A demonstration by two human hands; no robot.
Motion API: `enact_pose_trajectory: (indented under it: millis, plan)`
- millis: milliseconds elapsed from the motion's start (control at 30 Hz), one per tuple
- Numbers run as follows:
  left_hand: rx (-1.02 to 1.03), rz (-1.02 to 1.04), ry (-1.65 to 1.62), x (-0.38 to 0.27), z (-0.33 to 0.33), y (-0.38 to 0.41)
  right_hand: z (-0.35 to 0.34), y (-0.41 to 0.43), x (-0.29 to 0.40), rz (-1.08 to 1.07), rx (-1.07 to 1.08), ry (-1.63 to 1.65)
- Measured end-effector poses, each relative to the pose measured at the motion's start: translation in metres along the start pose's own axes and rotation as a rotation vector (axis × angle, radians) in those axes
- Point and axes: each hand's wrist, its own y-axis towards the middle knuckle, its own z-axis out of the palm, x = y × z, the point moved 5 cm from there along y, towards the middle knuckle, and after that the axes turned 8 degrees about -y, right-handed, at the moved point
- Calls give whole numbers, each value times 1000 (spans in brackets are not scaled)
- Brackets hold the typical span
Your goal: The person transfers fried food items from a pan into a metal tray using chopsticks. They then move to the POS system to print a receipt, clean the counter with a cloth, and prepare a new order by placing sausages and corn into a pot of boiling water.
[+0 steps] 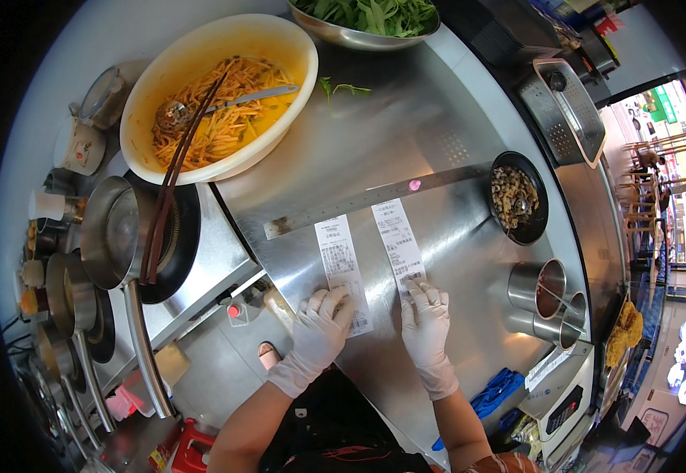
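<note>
Two printed paper slips lie on a stainless steel counter, their far ends at a long metal strip (349,204) with a pink lump on it. My left hand (322,322), in a white glove, rests its fingers on the left slip (337,251). My right hand (427,319), gloved too, touches the lower end of the right slip (398,236) with bunched fingertips. Whether either hand pinches its paper cannot be told. Beyond them stands a large white basin (304,77) of shredded orange food, with a ladle, a grey-handled utensil and long brown chopsticks (180,159).
Long-handled saucepans (106,230) crowd the left side. A metal bowl of leafy greens (372,38) stands at the back. At right are a black bowl of chopped food (514,195), steel cups (535,290), a blue cloth (496,393) and a receipt printer (558,396).
</note>
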Motion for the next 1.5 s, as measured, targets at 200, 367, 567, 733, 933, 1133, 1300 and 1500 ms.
enact_pose_trajectory:
  millis: [200,367,567,733,933,1133,1300,1500]
  plan:
    - [96,127,-18,-20,18,-2,11,-9,3,-29,125,2]
    - [154,162,-30,-32,29,2,12,-14,5,15,183,35]
    - [310,210,123,-36,44,2,-33,-44,-13,9,129,158]
    - [374,235,188,-39,45,2,-104,-156,-117,676,120,-134]
    - [369,297,244,-42,45,4,-101,-257,-183,866,175,-459]
    - [412,293,277,-42,48,3,-79,-235,-191,800,139,-183]
    - [397,308,310,-42,48,1,-71,-173,-140,865,72,351]
    - [462,309,266,-42,51,-1,-61,-92,-79,641,-31,665]
